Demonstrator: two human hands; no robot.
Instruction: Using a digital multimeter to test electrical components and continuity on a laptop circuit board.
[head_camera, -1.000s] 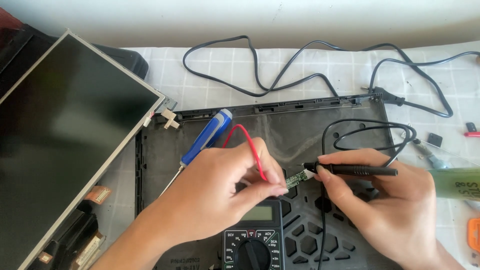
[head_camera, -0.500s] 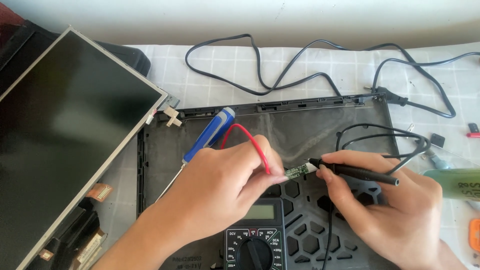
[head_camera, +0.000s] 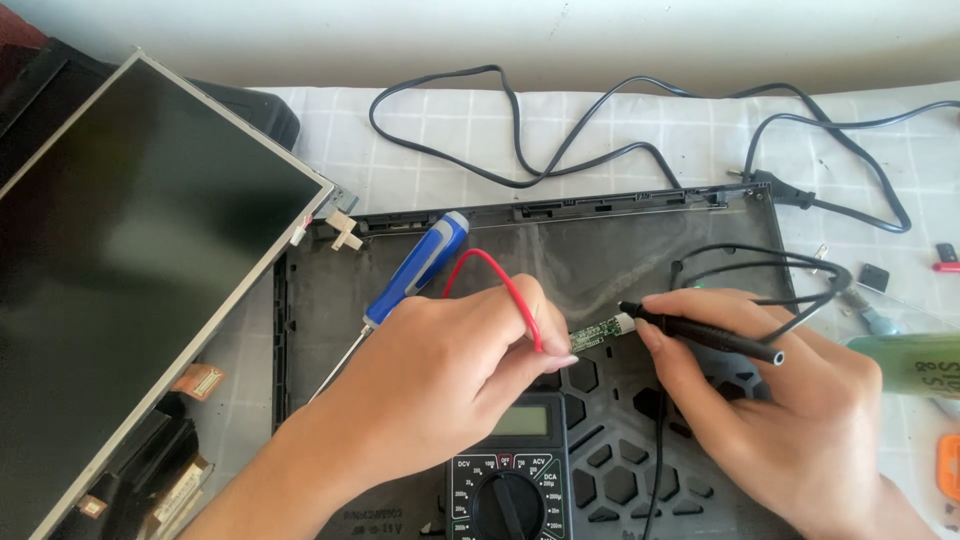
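On the bench, a detached display panel lies at my left, a black power cord loops across the checked cloth beyond, and a blue-handled screwdriver rests on the black laptop lid shell. The multimeter sits just below my hands, partly hidden by my left wrist. My left hand is clenched around the red probe lead, fingertips pressed near the small green circuit strip. My right hand pinches the black probe, its tip touching the strip's other end.
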